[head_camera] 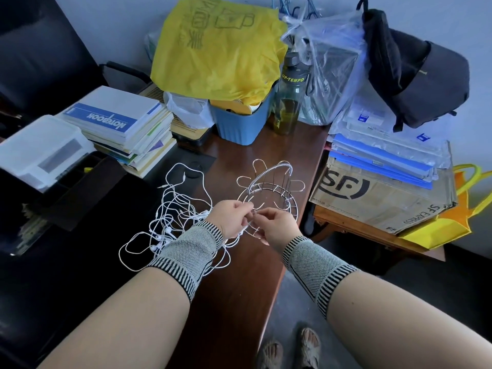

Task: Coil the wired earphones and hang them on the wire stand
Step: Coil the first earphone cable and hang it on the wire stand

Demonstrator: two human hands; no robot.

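A tangle of white wired earphones lies on the dark desk, left of centre, with loops spreading out and several earbuds near my left wrist. The chrome wire stand sits upright on the brown table, with a round base, hooked arms and a coiled arch on top. My left hand and my right hand meet just in front of the stand's base, fingers curled, pinching a thin white cord between them. The cord's run under my hands is hidden.
A stack of notebooks stands at the back left, and a blue bin under a yellow bag and a bottle at the back. A cardboard box with folders sits to the right of the stand. The table edge runs below my right arm.
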